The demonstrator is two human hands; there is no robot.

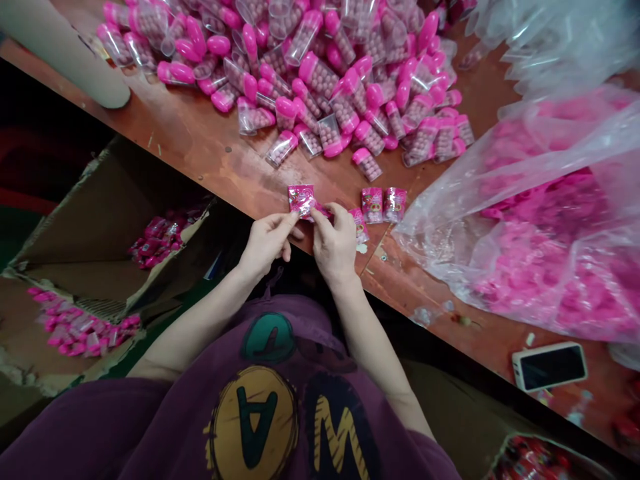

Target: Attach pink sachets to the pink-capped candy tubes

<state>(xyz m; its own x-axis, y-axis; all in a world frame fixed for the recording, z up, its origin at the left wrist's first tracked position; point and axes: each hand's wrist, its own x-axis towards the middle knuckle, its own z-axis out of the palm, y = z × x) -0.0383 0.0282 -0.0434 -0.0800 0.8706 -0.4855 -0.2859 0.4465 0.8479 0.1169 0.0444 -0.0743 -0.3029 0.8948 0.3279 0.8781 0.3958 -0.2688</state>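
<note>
A small shiny pink printed packet [301, 200] is pinched between my two hands at the table's near edge. My left hand [267, 241] grips its lower left side between thumb and forefinger. On the lower right, my right hand [336, 240] closes its thumb and fingers on the same packet, hiding part of it. Just right of that hand lie several pink-labelled containers [372, 205], one partly covered by my fingers. Beyond my hands spreads a large heap of clear candy bottles [320, 73] with pink caps, filled with pale pink balls.
A clear bag of pink pieces [545, 247] fills the right side, with clear plastic cups [560, 47] behind it. A phone [550, 367] lies near the front edge. Cardboard boxes [75, 233] with pink packets stand below left. A pale roll [70, 53] lies upper left.
</note>
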